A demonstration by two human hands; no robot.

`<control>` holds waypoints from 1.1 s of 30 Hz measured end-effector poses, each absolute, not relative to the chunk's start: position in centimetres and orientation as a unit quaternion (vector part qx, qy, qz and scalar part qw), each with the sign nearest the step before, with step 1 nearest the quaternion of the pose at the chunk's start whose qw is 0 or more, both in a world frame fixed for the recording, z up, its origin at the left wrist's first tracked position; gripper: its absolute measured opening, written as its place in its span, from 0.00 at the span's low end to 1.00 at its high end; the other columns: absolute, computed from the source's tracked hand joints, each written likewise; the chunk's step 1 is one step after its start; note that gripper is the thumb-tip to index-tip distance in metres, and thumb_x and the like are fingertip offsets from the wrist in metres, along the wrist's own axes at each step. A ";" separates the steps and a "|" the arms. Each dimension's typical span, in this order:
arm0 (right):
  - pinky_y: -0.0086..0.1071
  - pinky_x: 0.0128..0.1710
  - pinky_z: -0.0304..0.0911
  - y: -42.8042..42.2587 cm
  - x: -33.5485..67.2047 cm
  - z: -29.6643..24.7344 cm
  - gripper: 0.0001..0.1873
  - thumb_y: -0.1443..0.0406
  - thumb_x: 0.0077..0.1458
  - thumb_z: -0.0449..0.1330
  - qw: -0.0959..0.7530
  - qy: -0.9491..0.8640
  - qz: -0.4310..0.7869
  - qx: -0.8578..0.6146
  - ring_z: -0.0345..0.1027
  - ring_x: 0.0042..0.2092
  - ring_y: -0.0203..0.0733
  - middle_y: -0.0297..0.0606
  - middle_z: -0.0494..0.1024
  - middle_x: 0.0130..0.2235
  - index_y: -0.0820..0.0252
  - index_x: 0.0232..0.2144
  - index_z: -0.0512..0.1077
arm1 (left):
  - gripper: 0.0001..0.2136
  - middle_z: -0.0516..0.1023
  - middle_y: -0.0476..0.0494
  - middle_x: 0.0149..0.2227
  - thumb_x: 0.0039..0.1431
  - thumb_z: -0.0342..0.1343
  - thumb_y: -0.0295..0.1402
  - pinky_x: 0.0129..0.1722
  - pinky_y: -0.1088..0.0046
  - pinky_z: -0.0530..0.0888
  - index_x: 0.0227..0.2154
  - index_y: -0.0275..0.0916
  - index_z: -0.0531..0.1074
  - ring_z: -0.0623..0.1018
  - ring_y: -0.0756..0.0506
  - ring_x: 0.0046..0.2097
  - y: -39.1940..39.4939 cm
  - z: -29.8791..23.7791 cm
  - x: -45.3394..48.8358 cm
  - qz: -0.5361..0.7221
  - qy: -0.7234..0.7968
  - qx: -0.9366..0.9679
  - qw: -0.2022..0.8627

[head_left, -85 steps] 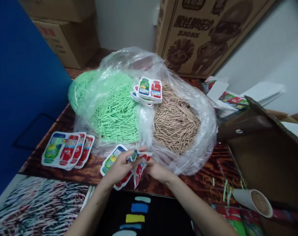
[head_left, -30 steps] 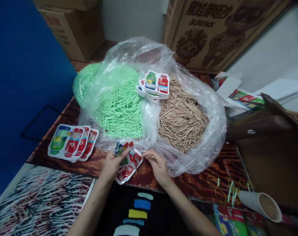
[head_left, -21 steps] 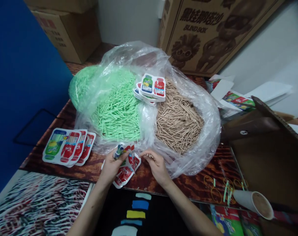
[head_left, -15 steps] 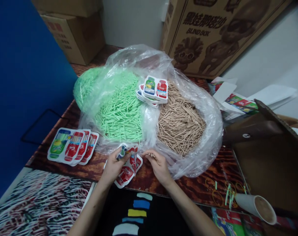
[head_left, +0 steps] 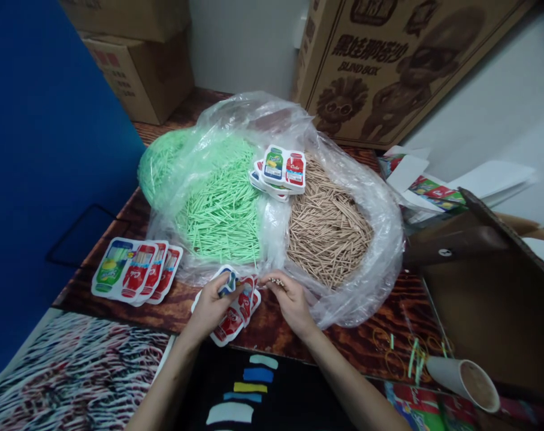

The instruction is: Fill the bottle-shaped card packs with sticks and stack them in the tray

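My left hand (head_left: 212,304) is closed on a small printed packet (head_left: 246,302) with red cola pictures, bent up between thumb and fingers. Beneath it, more packets (head_left: 228,326) lie on the table. My right hand (head_left: 292,300) pinches a small bundle of brown sticks (head_left: 276,281), their ends pointing up beside the held packet. Behind my hands, a clear plastic bag (head_left: 272,230) lies open around a heap of green sticks (head_left: 222,218) and a heap of brown sticks (head_left: 328,230). A few packets (head_left: 283,167) rest on top between the heaps.
Filled packets (head_left: 135,272) overlap at the table's left. On the right are rubber bands (head_left: 395,362), loose green sticks (head_left: 414,359), a tipped paper cup (head_left: 463,383) and an open carton (head_left: 492,311). A large cardboard box (head_left: 389,72) stands behind.
The packet in my left hand has tilted lower and toward my right hand. The brown bundle stays pinched in my right hand, now close to the packet. The camera view has shifted slightly.
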State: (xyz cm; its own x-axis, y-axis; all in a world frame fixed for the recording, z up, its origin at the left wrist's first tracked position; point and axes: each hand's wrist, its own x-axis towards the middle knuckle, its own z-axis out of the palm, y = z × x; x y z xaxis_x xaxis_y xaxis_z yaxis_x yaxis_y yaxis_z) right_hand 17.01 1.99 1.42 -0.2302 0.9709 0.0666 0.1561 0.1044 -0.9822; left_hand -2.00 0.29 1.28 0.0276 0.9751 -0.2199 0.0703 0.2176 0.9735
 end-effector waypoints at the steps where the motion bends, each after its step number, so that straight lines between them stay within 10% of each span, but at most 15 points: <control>1: 0.34 0.41 0.65 2.0 17.0 1.4 0.09 0.63 0.59 0.54 0.418 -0.615 0.487 -0.458 0.71 0.38 0.41 0.37 0.78 0.33 0.58 0.33 0.74 | 0.08 0.72 0.50 0.28 0.48 0.62 0.36 0.33 0.76 0.67 0.27 0.37 0.73 0.69 0.48 0.31 0.4 1.3 -2.0 0.413 0.558 0.474 0.542; 21: 0.33 0.40 0.63 3.1 17.4 1.5 0.08 0.62 0.58 0.56 0.424 -0.599 0.483 -0.478 0.70 0.37 0.42 0.35 0.77 0.32 0.57 0.31 0.74 | 0.07 0.64 0.52 0.24 0.52 0.54 0.29 0.30 0.77 0.62 0.21 0.39 0.65 0.65 0.49 0.30 1.6 1.4 -2.0 0.347 0.532 0.593 0.495; 27: 0.37 0.44 0.67 6.0 16.9 4.5 0.07 0.59 0.54 0.62 0.551 -0.327 0.664 -0.386 0.74 0.35 0.40 0.32 0.79 0.30 0.56 0.32 0.70 | 0.08 0.68 0.51 0.26 0.53 0.56 0.36 0.30 0.76 0.65 0.25 0.37 0.69 0.67 0.49 0.30 1.7 1.6 -1.2 0.340 0.529 0.548 0.552; 33: 0.40 0.54 0.63 8.2 15.7 6.4 0.08 0.62 0.51 0.65 0.485 -0.197 0.806 -0.277 0.76 0.40 0.40 0.34 0.81 0.33 0.57 0.30 0.70 | 0.11 0.67 0.53 0.23 0.51 0.60 0.39 0.29 0.76 0.65 0.26 0.36 0.70 0.66 0.51 0.27 2.0 2.4 -0.6 0.346 0.524 0.490 0.604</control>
